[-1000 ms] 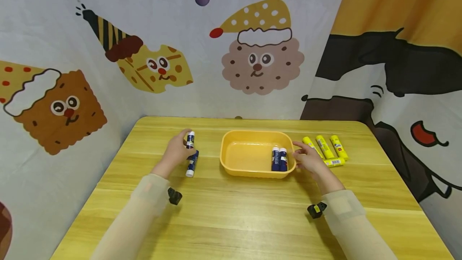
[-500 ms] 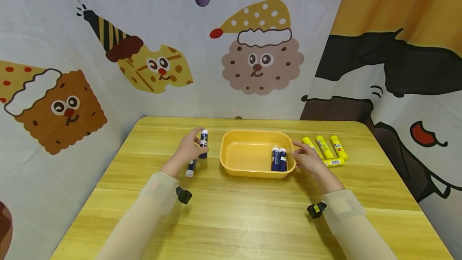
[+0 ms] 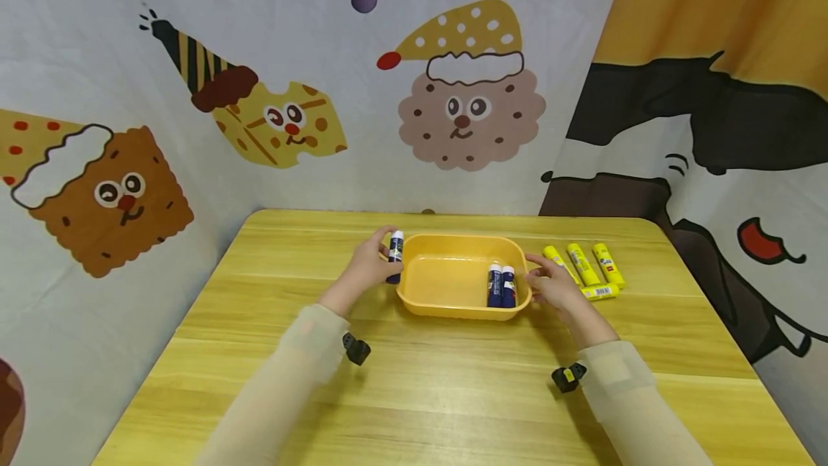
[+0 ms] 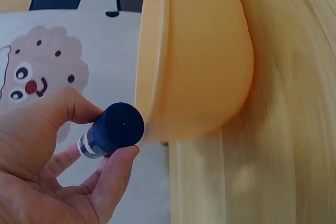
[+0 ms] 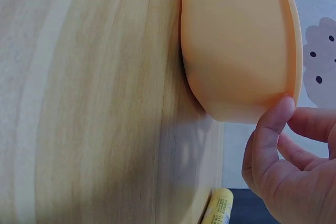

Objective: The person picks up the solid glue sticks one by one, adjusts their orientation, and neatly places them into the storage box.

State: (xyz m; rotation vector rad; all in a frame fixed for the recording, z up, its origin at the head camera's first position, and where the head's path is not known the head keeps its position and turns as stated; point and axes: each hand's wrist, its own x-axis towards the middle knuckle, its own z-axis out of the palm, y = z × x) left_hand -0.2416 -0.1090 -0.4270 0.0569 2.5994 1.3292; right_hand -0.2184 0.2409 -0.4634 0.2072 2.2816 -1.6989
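Observation:
My left hand (image 3: pixel 367 265) grips a dark blue glue stick (image 3: pixel 396 256) with a white cap, held upright at the tub's left rim. In the left wrist view, the stick's round blue base (image 4: pixel 123 124) faces the camera between thumb and fingers. The orange-yellow plastic tub (image 3: pixel 446 311) sits mid-table. Two more blue glue sticks (image 3: pixel 501 287) lie side by side in its right part. My right hand (image 3: pixel 553 285) holds the tub's right end, bent fingertips (image 5: pixel 283 109) at the rim in the right wrist view. Another blue glue stick on the table is hidden behind my left wrist.
Several yellow glue sticks (image 3: pixel 583 265) lie on the wooden table (image 3: pixel 440 394) right of the tub, close to my right hand. A cloth backdrop (image 3: pixel 375 185) with cartoon figures stands behind the table's far edge.
My left hand has lifted the blue glue stick and carried it right, from the table's left side to the tub's left rim. My right hand has stayed at the tub.

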